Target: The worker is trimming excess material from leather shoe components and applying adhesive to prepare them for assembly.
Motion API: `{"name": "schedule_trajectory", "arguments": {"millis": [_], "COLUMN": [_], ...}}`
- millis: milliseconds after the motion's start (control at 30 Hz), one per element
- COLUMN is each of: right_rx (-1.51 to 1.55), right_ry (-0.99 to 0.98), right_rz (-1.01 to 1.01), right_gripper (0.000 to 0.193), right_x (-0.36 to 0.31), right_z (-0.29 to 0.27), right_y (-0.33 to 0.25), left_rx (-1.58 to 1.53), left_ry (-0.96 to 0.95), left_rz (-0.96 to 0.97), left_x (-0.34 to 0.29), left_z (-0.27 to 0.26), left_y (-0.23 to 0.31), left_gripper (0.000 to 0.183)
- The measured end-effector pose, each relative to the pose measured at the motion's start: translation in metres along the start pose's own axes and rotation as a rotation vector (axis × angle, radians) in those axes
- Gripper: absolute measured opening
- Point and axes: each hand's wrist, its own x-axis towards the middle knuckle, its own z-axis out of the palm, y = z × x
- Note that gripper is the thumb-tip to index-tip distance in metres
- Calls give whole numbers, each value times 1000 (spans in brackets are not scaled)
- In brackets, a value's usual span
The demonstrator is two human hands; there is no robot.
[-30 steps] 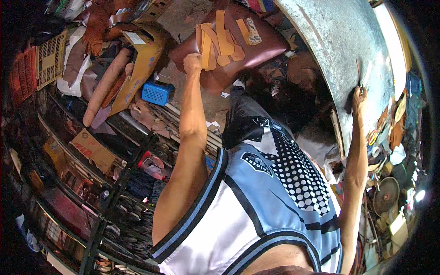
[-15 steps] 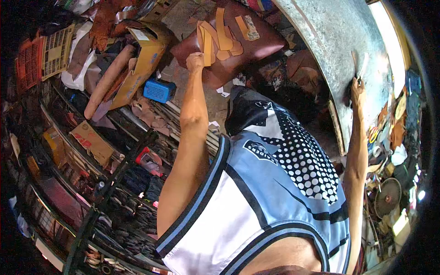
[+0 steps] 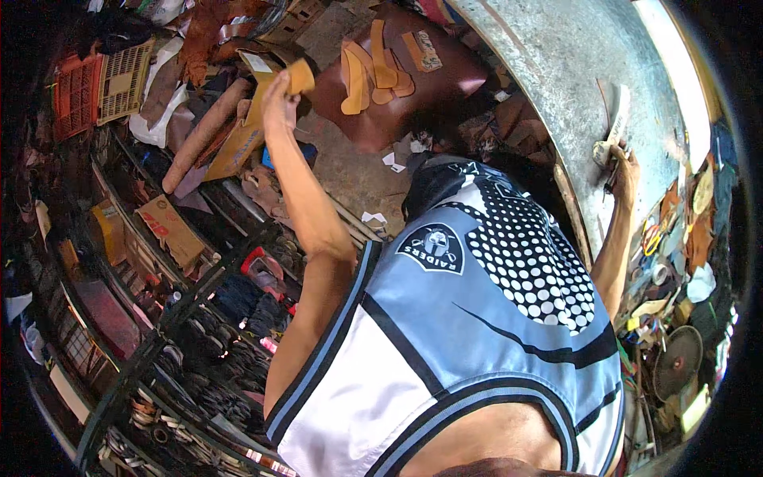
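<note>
My left hand (image 3: 280, 110) is raised beside the cardboard box, closed on a curved tan leather piece (image 3: 300, 77). More tan leather pieces (image 3: 385, 67), long with rounded ends, lie on a dark reddish-brown cushion-like surface (image 3: 342, 119) to its right. A shorter tan strip (image 3: 414, 52) lies there too, beside a small marked piece (image 3: 430, 52). My right hand (image 3: 625, 173) is over the grey metal-topped table (image 3: 548, 48) with curled fingers around something dark that I cannot make out. By its fingertips lies a long pale marked template (image 3: 617, 119), rounded at the near end.
An open cardboard box (image 3: 232, 159) with rolled brown material (image 3: 205, 135) stands at left, near red (image 3: 77, 97) and tan (image 3: 124, 82) crates. Shelves of dark goods (image 3: 199, 358) fill the lower left. A round fan (image 3: 677, 362) and yellow-handled scissors (image 3: 652, 240) are at right.
My left hand has moved left, away from the cushion-like surface, carrying a tan leather piece. My right hand has drawn slightly nearer, and the pale template by it now shows more fully.
</note>
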Motion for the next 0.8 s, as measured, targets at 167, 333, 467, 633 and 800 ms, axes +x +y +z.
{"name": "schedule_trajectory", "arguments": {"millis": [167, 333, 467, 633, 800], "right_rx": [98, 52, -553, -28, -27], "right_ry": [82, -82, 218, 525, 143], "right_rz": [22, 60, -68, -69, -34], "right_gripper": [31, 25, 37, 38, 34], "right_x": [-24, -44, -90, -129, -131], "right_z": [-5, -42, -46, -51, 13], "right_y": [-18, -1, 21, 30, -49], "left_rx": [136, 388, 481, 877, 940], "left_ry": [-365, -709, -871, -947, -1077], "left_rz": [155, 180, 245, 340, 491], "left_x": [-73, -140, -165, -191, -213], "left_z": [147, 301, 318, 308, 326], "left_y": [53, -35, -101, -101, -102], "left_gripper": [39, 31, 30, 26, 23]}}
